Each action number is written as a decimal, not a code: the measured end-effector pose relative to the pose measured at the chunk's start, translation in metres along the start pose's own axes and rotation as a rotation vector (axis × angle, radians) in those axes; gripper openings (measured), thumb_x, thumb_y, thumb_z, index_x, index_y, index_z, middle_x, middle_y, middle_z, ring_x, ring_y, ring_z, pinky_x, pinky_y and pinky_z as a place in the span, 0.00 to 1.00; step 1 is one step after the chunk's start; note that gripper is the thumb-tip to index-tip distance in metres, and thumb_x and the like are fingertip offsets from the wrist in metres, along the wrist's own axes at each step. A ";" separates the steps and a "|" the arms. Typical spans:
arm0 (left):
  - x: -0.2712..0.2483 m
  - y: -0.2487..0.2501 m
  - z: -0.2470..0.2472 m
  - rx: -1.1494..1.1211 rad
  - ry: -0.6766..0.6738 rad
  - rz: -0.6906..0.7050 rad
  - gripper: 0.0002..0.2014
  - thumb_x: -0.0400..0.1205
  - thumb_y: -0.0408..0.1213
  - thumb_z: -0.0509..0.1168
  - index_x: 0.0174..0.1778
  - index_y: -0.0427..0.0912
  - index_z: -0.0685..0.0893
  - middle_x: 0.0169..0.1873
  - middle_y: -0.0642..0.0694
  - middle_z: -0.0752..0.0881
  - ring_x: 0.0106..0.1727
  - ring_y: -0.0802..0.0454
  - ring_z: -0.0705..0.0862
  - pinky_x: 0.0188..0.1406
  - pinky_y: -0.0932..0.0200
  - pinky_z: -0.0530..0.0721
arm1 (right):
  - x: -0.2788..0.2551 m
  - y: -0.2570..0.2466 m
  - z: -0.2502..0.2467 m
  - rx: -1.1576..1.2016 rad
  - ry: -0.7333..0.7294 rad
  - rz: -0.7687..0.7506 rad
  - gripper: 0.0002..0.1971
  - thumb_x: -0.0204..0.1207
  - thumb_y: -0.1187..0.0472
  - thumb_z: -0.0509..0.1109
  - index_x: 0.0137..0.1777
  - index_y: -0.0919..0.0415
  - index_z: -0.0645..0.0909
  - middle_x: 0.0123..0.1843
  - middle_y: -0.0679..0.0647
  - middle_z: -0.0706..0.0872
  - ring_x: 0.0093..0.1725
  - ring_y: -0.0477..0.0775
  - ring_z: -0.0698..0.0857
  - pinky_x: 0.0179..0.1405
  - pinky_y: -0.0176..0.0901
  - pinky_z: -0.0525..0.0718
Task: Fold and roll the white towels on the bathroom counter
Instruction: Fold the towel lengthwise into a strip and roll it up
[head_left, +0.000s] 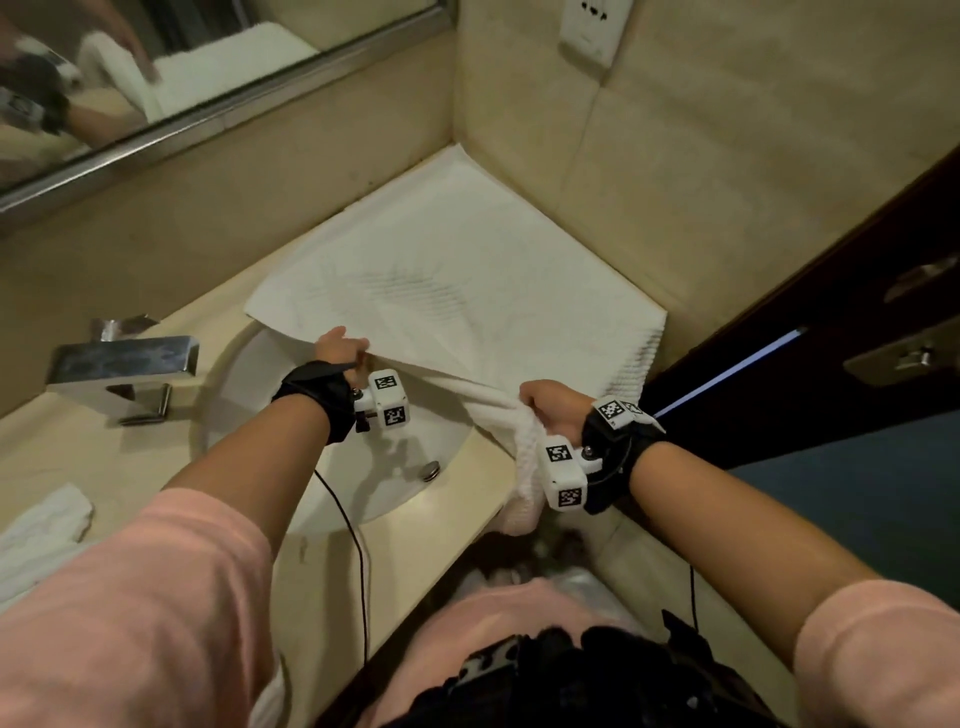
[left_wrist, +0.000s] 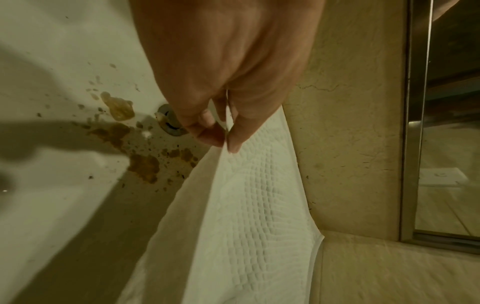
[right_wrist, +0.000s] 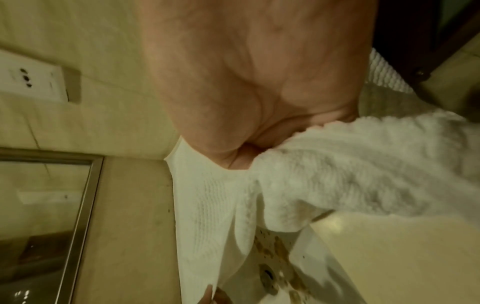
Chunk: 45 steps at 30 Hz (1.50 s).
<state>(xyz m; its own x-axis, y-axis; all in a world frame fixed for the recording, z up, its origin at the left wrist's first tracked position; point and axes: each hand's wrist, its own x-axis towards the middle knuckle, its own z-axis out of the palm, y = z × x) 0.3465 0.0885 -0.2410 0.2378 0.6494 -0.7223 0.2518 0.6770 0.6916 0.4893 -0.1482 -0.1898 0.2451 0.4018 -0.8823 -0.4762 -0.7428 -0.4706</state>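
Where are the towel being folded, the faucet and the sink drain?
towel (head_left: 457, 270), head view, on its flat middle spread over the counter.
faucet (head_left: 124, 358), head view, on the top of its flat spout.
sink drain (head_left: 430, 470), head view, on the metal stopper.

Head view looks steeply down over the sink (head_left: 395, 467); both close wrist views share its stained basin.

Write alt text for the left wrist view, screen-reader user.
The left hand pinches the edge of a white towel between thumb and fingers, the cloth running down and away toward a beige wall corner. Behind the hand is a white sink spattered with brown stains near its drain; a mirror frame edges the right.
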 end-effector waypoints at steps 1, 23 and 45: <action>-0.005 0.004 0.002 0.010 0.006 0.025 0.28 0.86 0.20 0.49 0.83 0.37 0.53 0.76 0.35 0.71 0.74 0.37 0.72 0.68 0.48 0.71 | 0.004 0.001 -0.006 0.019 -0.009 -0.007 0.09 0.60 0.62 0.64 0.33 0.58 0.64 0.27 0.55 0.68 0.28 0.54 0.70 0.35 0.42 0.68; -0.026 0.092 0.147 0.575 0.229 0.652 0.30 0.82 0.25 0.55 0.82 0.38 0.59 0.83 0.40 0.52 0.82 0.41 0.56 0.80 0.54 0.57 | -0.016 -0.055 -0.142 -0.725 0.043 -0.215 0.18 0.76 0.50 0.72 0.61 0.57 0.75 0.34 0.56 0.79 0.16 0.45 0.70 0.11 0.31 0.62; 0.036 0.108 0.245 0.870 -0.161 0.542 0.31 0.82 0.27 0.59 0.82 0.47 0.61 0.78 0.37 0.65 0.78 0.40 0.66 0.76 0.49 0.67 | 0.105 -0.123 -0.180 -0.617 0.668 -0.295 0.18 0.75 0.67 0.62 0.65 0.64 0.79 0.68 0.63 0.79 0.66 0.66 0.80 0.65 0.53 0.80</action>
<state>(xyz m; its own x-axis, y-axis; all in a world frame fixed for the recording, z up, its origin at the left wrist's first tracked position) 0.6120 0.1005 -0.1932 0.6278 0.6949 -0.3507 0.6486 -0.2180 0.7292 0.7253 -0.1109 -0.2267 0.8064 0.3708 -0.4607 0.1639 -0.8886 -0.4284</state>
